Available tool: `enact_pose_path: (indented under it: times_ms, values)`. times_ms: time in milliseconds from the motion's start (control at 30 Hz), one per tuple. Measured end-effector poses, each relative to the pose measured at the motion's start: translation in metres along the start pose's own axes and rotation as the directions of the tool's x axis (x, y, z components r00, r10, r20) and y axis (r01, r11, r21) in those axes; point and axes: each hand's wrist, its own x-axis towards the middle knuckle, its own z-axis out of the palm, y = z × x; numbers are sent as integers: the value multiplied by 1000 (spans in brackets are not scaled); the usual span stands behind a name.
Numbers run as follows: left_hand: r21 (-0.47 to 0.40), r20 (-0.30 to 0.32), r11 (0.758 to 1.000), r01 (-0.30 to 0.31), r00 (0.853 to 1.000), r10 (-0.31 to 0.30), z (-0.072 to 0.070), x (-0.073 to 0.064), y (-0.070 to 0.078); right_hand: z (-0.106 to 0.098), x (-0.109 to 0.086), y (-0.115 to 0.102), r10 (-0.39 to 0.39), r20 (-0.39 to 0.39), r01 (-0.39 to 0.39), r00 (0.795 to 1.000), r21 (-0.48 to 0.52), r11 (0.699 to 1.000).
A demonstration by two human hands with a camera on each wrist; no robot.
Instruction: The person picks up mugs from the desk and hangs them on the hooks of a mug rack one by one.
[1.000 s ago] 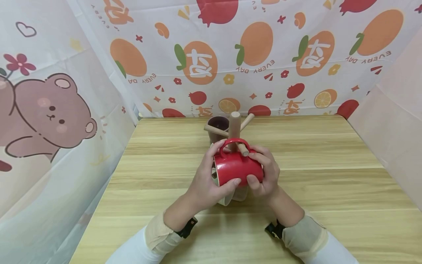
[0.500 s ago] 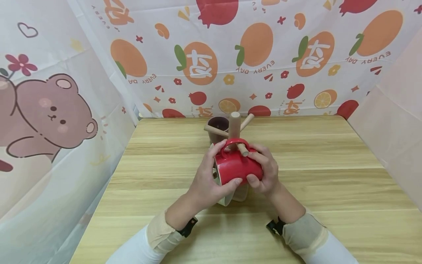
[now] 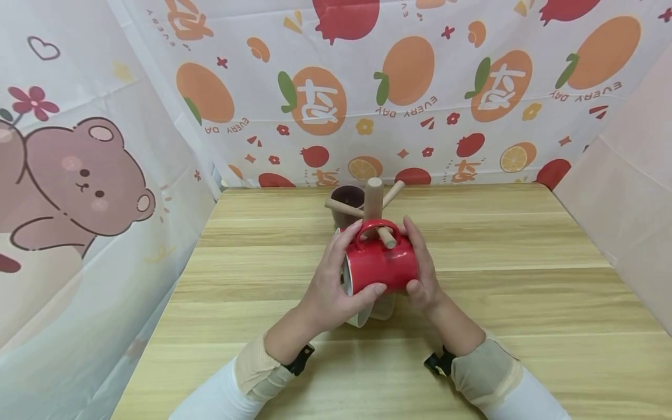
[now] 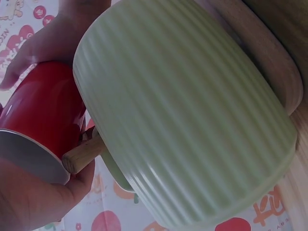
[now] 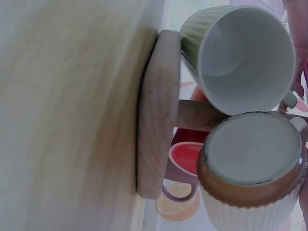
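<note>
A glossy red mug (image 3: 384, 269) lies sideways at the wooden mug tree (image 3: 373, 201), its handle uppermost and overlapping a short peg (image 3: 387, 238). My left hand (image 3: 332, 286) grips the mug at its mouth end, thumb along the front and fingers behind. At the base end is my right hand (image 3: 424, 274), its fingers straightened upward beside the mug. In the left wrist view, the pale inside of the red mug (image 4: 43, 98) shows next to a peg tip (image 4: 83, 156). A pale green ribbed mug (image 4: 183, 110) fills the middle there.
Behind the post, a dark brown mug (image 3: 343, 216) hangs by the left peg. The right wrist view shows the tree's wooden base (image 5: 158, 125), and a white ribbed mug with a brown band (image 5: 250, 202) below the green one. Printed cloth (image 3: 409, 128) backs the wooden table (image 3: 252, 280).
The right hand's fingers have uncurled from the red mug and straightened beside its base. The mug has turned slightly, and the left hand keeps its grip.
</note>
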Motion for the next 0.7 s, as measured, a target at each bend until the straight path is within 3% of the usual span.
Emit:
enact_pose_path:
  times_ms: [167, 333, 700]
  values:
    - [-12, -9, 1000, -6, 1000, 6, 2, 1, -1, -3, 2, -7, 126, -9, -126, 992, 19, 992]
    - [-4, -16, 1000, -29, 999, 29, 5, 0, -1, -8, 6, -9, 148, 2, -148, 989, -9, 989]
    - [18, -26, 999, -49, 998, 50, 6, 0, -2, -16, 9, -12, 191, 53, -193, 980, 31, 981]
